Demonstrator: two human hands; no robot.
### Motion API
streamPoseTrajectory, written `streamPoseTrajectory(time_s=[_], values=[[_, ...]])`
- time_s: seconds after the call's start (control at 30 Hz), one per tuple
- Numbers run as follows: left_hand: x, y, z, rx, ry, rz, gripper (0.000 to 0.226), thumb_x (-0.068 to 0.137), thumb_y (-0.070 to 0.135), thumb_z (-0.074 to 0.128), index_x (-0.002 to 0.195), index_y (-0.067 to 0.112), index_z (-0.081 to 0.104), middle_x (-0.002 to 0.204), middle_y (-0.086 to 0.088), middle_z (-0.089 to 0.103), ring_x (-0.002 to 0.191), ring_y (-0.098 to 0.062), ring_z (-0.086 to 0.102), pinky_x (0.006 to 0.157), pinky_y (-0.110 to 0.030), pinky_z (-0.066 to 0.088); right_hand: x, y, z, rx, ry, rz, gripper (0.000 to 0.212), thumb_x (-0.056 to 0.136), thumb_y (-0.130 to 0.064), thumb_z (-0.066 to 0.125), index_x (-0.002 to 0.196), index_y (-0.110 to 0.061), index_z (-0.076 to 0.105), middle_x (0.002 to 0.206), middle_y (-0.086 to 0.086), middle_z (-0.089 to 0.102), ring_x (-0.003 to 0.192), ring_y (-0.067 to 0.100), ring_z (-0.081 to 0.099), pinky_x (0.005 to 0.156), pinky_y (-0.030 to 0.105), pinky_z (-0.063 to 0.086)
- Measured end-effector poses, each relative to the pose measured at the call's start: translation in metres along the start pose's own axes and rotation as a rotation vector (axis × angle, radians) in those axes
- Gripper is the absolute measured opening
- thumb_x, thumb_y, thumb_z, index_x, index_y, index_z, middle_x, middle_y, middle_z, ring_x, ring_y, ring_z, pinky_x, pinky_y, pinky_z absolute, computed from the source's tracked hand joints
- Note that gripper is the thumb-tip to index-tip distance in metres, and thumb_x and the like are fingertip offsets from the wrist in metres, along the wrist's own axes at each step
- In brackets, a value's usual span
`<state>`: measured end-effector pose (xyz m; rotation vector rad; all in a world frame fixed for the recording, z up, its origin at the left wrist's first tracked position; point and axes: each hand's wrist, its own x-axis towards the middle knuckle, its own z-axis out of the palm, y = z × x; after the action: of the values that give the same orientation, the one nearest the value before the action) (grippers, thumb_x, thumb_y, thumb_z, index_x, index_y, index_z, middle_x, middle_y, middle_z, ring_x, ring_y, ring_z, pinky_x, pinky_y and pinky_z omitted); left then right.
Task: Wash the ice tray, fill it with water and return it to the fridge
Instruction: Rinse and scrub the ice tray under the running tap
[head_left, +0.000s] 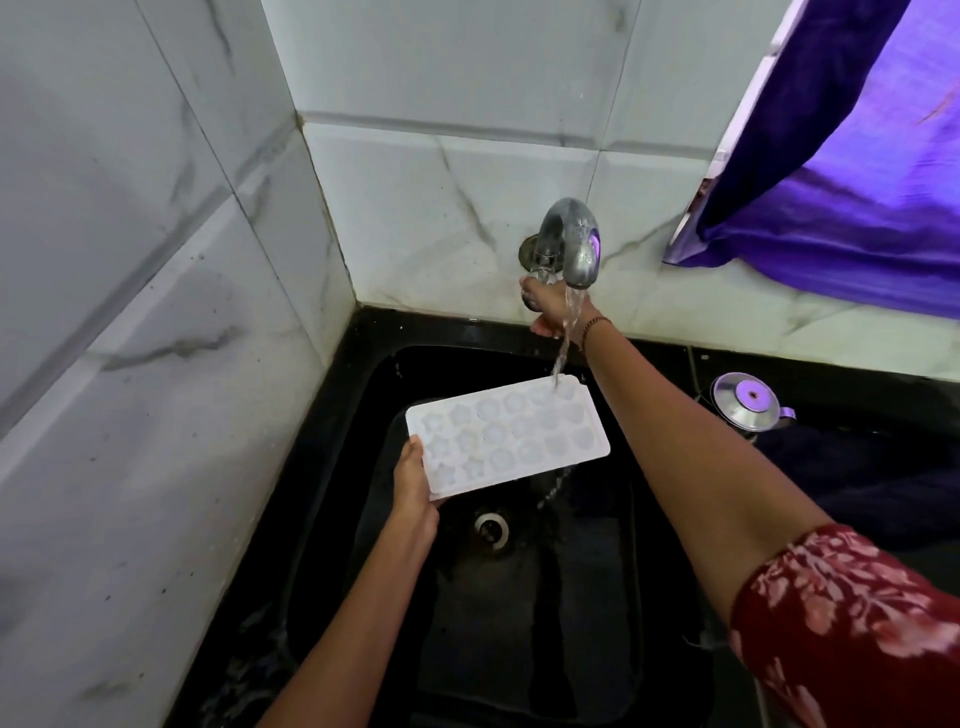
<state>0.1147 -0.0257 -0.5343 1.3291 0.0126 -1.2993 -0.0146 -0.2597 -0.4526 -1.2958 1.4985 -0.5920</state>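
One hand (415, 480) grips tray (506, 434); other (550, 306) reaches tap (569, 244).

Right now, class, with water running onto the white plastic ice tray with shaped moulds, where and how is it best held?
Grip the white plastic ice tray by its flat rim at the short near end, coming from the left as the left hand does. That end is away from the stream off the curved metal tap, and a rim grip probably leaves the moulds open.
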Motion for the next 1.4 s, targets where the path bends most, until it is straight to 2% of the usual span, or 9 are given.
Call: streamPoseTrajectory(time_s=[0.07, 0.2, 0.3, 0.47, 0.63, 0.8, 0.97, 1.13, 1.4], values=[[0.002, -0.001, 0.000, 0.031, -0.007, -0.013, 0.038, 0.101, 0.036, 0.034, 0.126, 0.016, 0.053, 0.114, -0.010, 0.066, 0.097, -0.031, 0.065, 0.085, -0.048, 0.053, -0.014, -0.007, 0.000, 0.089, -0.022, 0.053, 0.028, 0.096, -0.035, 0.049, 0.102, -0.007, 0.050, 0.070, 0.008, 0.054, 0.026, 0.008, 0.047, 0.031, 0.012, 0.036], [0.003, 0.002, 0.000, 0.054, 0.011, -0.027, 0.039, 0.100, 0.038, 0.034, 0.127, 0.017, 0.053, 0.114, -0.010, 0.066, 0.099, -0.032, 0.065, 0.089, -0.052, 0.052, -0.047, -0.016, -0.007, 0.173, -0.214, 0.082, 0.035, 0.095, -0.049, 0.042, 0.079, -0.019, 0.050, 0.059, 0.002, 0.065, 0.039, 0.009, 0.055, 0.046, 0.018, 0.038], [0.002, 0.007, 0.000, 0.037, 0.014, -0.014, 0.034, 0.101, 0.036, 0.033, 0.121, 0.019, 0.055, 0.104, -0.008, 0.068, 0.090, -0.028, 0.066, 0.080, -0.046, 0.054, -0.058, -0.003, -0.014, 0.143, -0.195, 0.002, 0.039, 0.099, -0.046, 0.036, 0.101, -0.013, 0.057, 0.091, 0.007, 0.066, 0.072, 0.017, 0.058, 0.061, 0.024, 0.045], [0.004, 0.018, -0.001, 0.009, -0.006, 0.013, 0.038, 0.101, 0.037, 0.033, 0.124, 0.016, 0.054, 0.102, -0.007, 0.068, 0.088, -0.026, 0.067, 0.073, -0.040, 0.055, -0.090, 0.067, -0.038, -0.571, 0.055, -0.101, 0.044, 0.100, -0.039, 0.040, 0.135, -0.015, 0.052, 0.133, 0.016, 0.055, 0.129, 0.031, 0.044, 0.104, 0.036, 0.031], [0.003, 0.019, 0.000, 0.121, -0.059, 0.040, 0.042, 0.101, 0.040, 0.033, 0.131, 0.016, 0.050, 0.113, -0.007, 0.066, 0.098, -0.028, 0.066, 0.073, -0.039, 0.055, -0.125, 0.114, -0.048, -0.390, 0.023, -0.045, 0.030, 0.092, -0.024, 0.060, 0.115, -0.005, 0.064, 0.092, 0.009, 0.066, 0.083, 0.018, 0.059, 0.074, 0.026, 0.042], [-0.005, 0.022, 0.007, 0.500, -0.024, 0.183, 0.039, 0.101, 0.032, 0.038, 0.130, 0.008, 0.031, 0.114, -0.009, 0.053, 0.101, -0.024, 0.057, 0.087, -0.040, 0.050, -0.135, 0.131, -0.056, -0.324, 0.126, -0.016, 0.023, 0.088, -0.020, 0.066, 0.104, -0.004, 0.065, 0.062, 0.001, 0.061, 0.057, 0.009, 0.055, 0.072, 0.029, 0.048], [-0.003, 0.029, -0.007, 0.928, -0.010, 0.418, 0.018, 0.089, 0.015, 0.061, 0.102, 0.006, 0.054, 0.104, -0.013, 0.062, 0.093, -0.027, 0.061, 0.077, -0.038, 0.052, -0.145, 0.142, -0.061, -0.292, 0.184, -0.023, 0.024, 0.085, -0.019, 0.070, 0.101, -0.003, 0.065, 0.065, -0.001, 0.062, 0.071, 0.019, 0.065, 0.081, 0.038, 0.054], [-0.013, 0.042, -0.013, 0.936, 0.042, 0.588, 0.012, 0.079, 0.013, 0.073, 0.084, 0.010, 0.063, 0.077, -0.001, 0.060, 0.076, -0.018, 0.058, 0.075, -0.032, 0.051, -0.154, 0.141, -0.064, -0.276, 0.202, -0.066, 0.022, 0.081, -0.019, 0.073, 0.096, -0.005, 0.066, 0.069, 0.002, 0.066, 0.076, 0.022, 0.067, 0.082, 0.037, 0.055], [-0.029, 0.050, -0.014, 0.813, 0.052, 0.744, 0.018, 0.070, 0.003, 0.079, 0.083, 0.003, 0.067, 0.082, -0.009, 0.069, 0.073, -0.014, 0.062, 0.062, -0.002, 0.045, -0.175, 0.132, -0.059, -0.243, 0.289, -0.149, 0.018, 0.072, -0.005, 0.079, 0.079, -0.010, 0.063, 0.082, 0.010, 0.070, 0.068, 0.007, 0.063, 0.060, 0.002, 0.043]])
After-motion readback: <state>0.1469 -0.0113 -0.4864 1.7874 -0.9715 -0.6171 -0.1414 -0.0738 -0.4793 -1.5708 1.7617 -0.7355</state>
